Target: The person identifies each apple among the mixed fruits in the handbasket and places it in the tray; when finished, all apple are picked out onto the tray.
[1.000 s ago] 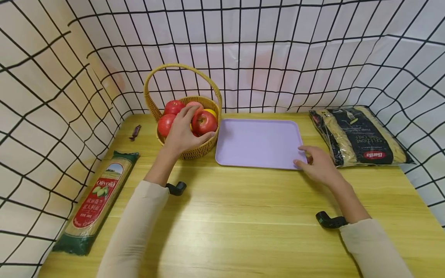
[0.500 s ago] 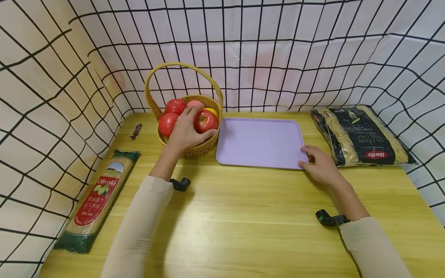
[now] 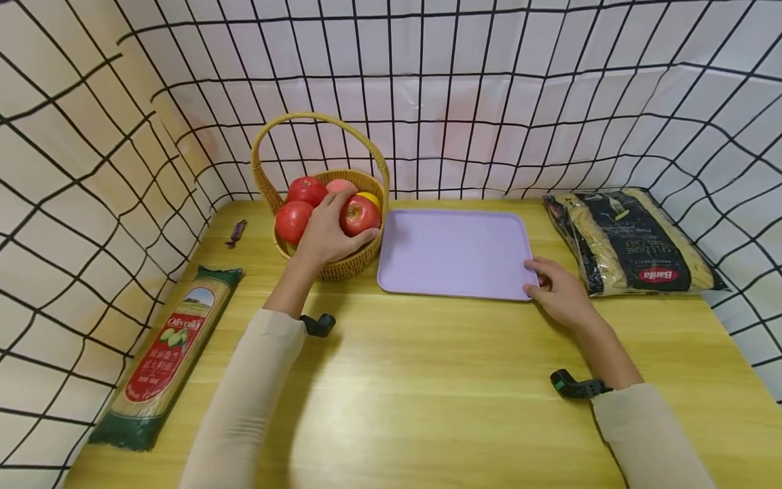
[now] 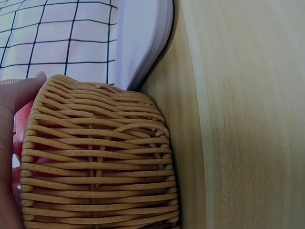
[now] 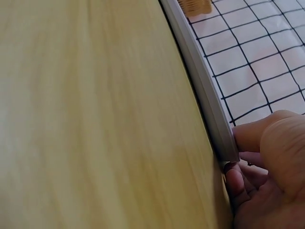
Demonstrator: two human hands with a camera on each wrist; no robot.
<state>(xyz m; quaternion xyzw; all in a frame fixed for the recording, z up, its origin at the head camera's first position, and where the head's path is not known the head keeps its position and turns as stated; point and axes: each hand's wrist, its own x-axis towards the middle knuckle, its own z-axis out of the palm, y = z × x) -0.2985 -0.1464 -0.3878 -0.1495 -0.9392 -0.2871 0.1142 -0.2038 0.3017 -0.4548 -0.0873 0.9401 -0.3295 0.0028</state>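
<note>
Three red apples [image 3: 293, 221], a pinkish fruit [image 3: 339, 184] and a partly hidden yellow one [image 3: 370, 197] sit in the basket [image 3: 354, 268], left of frame centre; none lies on the tray [image 3: 455, 251], mid-frame. Judged stage: early. Done: both hands placed. Left: any lifting of fruit. Left hand [image 3: 324, 234]: thumb and fingers apart, straddling the rightmost red apple [image 3: 362, 214]; cannot tell whether they squeeze it. Right hand [image 3: 561, 292]: pinches the tray's lower right corner. Orientation: that apple is round, no clear long axis, dimpled end facing up; tray lies flat, long axis running left to right.
</note>
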